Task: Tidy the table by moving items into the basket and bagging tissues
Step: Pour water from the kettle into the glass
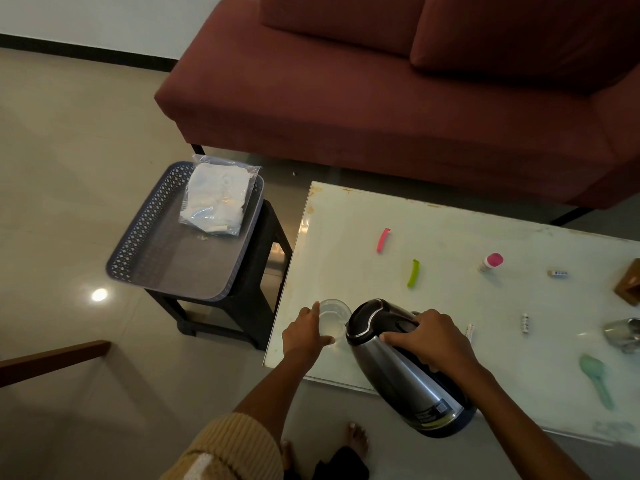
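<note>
Pale glass surface [433, 237] before a red sofa [381, 109]. My right hand [429, 341] clamps the tilted kettle [401, 368]; my left hand [304, 332] wraps the glass [333, 318] beside its spout. I'd keep the glass steady; the basket [145, 244] sits well left.

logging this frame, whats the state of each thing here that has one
kettle: lid shut, tilted toward the glass, held by right hand
glass: upright on table, gripped by left hand
bag of tissues: lying in the basket
pink clip: lying loose on table
green clip: lying loose on table
</note>
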{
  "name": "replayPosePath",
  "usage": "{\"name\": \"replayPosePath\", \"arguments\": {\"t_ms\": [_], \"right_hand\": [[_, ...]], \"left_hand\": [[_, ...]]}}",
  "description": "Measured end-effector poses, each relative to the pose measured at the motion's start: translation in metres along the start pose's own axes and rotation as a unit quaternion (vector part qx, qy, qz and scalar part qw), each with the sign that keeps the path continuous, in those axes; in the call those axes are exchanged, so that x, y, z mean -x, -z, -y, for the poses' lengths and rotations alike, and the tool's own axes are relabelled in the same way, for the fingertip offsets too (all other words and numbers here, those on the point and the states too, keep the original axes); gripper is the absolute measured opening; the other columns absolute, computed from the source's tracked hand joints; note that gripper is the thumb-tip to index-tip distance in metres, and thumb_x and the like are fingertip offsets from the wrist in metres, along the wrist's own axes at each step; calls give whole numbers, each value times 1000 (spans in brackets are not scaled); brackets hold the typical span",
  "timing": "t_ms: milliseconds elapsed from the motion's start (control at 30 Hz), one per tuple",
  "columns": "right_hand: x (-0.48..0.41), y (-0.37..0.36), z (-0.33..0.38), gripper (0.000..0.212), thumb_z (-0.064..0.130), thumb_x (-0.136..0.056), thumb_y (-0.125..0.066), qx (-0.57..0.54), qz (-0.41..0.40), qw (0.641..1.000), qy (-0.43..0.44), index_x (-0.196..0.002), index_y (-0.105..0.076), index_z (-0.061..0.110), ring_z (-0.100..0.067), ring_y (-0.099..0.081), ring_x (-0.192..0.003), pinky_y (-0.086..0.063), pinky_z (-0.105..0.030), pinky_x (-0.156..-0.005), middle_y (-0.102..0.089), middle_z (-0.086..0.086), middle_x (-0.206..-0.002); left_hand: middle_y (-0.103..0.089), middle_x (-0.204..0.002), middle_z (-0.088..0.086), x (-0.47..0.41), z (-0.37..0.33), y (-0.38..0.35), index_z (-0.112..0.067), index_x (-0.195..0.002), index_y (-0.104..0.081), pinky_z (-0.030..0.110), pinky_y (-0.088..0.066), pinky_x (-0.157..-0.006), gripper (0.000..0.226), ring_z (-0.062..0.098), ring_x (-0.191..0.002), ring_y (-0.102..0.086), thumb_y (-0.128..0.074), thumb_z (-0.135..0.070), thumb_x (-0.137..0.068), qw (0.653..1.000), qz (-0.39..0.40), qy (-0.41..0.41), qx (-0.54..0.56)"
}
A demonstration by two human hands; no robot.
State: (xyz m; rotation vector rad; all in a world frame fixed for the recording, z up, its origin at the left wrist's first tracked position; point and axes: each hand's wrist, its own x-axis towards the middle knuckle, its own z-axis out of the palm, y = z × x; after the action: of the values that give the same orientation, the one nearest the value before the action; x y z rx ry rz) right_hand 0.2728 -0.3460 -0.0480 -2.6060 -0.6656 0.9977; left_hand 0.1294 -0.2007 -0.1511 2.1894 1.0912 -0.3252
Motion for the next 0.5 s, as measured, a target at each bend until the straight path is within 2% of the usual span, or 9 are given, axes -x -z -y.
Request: {"name": "replayPosePath", "arguments": {"t_ms": [133, 500], "right_hand": [[-1, 1, 0, 74, 71, -43, -57, -4, 1, 1000, 5, -90, -63, 15, -23, -65, -65, -59, -39, -67, -66, -4, -73], [-1, 2, 1, 55, 57, -60, -70, -4, 5, 1000, -6, -89, -62, 10, -25, -65, -67, -59, -37, -68, -64, -5, -72]], "left_hand": [[-48, -135, 6, 0, 0, 0, -18, -143, -24, 33, -47, -93, 79, 22, -117, -54, -68, -39, -81, 1000, -1, -1, 4], [-48, -135, 6, 0, 0, 0, -18, -143, -25, 33, -47, -93, 79, 22, -118, -54, -68, -39, -80, 1000, 3, -2, 4]]}}
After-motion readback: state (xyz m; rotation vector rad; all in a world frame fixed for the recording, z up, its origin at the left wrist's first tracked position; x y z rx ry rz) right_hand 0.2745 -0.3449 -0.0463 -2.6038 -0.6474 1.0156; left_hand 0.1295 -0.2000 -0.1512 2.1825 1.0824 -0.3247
